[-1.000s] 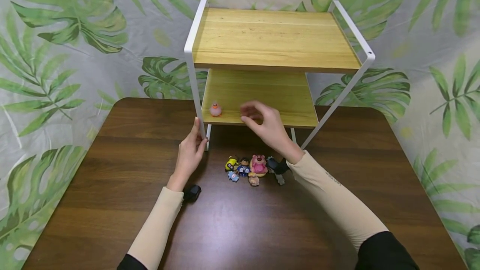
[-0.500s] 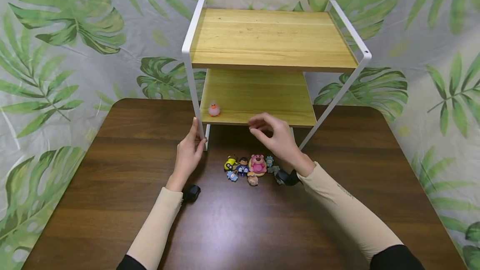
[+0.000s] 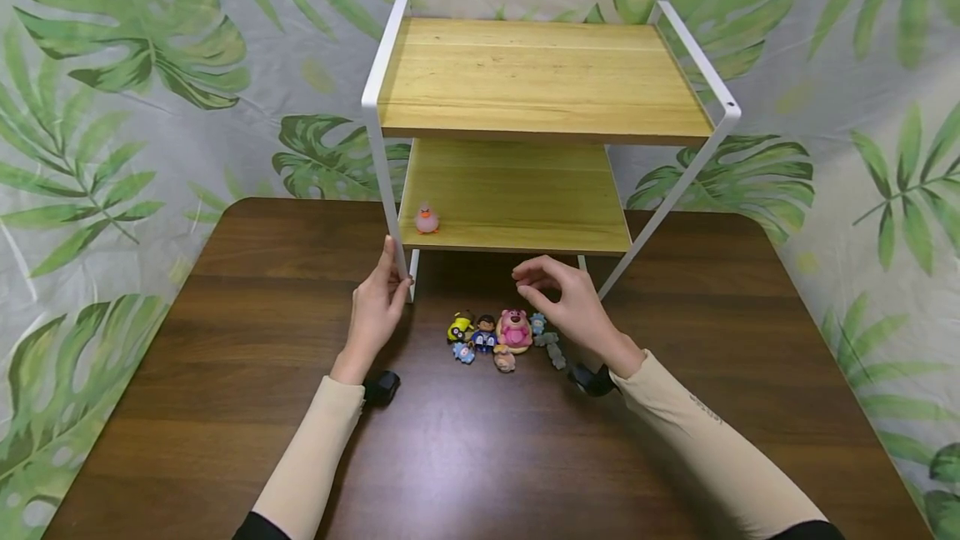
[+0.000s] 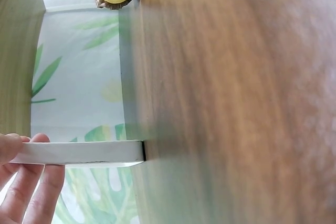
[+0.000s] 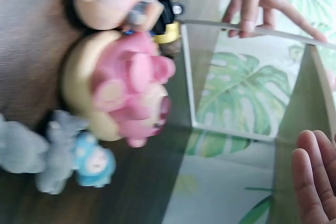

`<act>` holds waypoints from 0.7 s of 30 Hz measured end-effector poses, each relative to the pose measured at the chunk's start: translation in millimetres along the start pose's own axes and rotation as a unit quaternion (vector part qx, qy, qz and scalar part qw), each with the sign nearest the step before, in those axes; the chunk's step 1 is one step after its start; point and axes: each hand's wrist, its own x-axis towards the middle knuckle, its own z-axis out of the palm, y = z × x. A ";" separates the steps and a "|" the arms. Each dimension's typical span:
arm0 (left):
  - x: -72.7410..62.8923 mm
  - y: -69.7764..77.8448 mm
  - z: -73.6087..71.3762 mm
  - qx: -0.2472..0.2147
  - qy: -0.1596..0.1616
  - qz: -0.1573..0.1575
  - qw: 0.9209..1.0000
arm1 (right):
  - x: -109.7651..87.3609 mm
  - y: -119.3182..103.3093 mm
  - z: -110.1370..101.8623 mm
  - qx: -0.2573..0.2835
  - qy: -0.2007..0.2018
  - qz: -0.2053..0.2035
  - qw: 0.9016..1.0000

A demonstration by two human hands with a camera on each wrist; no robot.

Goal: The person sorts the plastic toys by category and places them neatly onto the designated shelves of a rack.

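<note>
My left hand [image 3: 377,307] holds the white front leg [image 4: 84,152] of a two-tier shelf [image 3: 540,77], thumb on one side and fingers on the other. Over the table, just above and right of a pink bear figurine [image 3: 514,330], hovers my right hand [image 3: 566,302] with loosely bent fingers and nothing in them. A pink duck figurine [image 3: 427,220] stands at the left front of the lower board [image 3: 525,198]. Around the bear lie a yellow-and-black figurine [image 3: 459,327], a dark-haired figurine in blue [image 3: 486,333], a beige figurine [image 3: 505,359], grey figurines [image 5: 58,150] and small blue ones [image 3: 463,352].
The shelf's white side frames [image 3: 667,190] slant down to the brown wooden table [image 3: 480,457] on both sides. Behind it hangs a leaf-patterned cloth [image 3: 150,40]. Black wrist cameras [image 3: 382,388] sit low by each wrist.
My right hand has drawn back from the lower board, down and to the right, to above the figurines. The left hand stays on the leg; the duck stays in its place.
</note>
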 end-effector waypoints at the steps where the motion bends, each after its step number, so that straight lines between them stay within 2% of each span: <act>1: 0.0 -0.3 0.2 0.000 -0.001 -0.001 1.000 | -2.1 2.2 0.2 -0.002 -0.001 0.004 1.000; 21: -0.3 -1.7 1.3 -0.009 -0.007 -0.006 1.000 | -31.5 44.6 1.9 -0.029 -0.027 0.051 0.998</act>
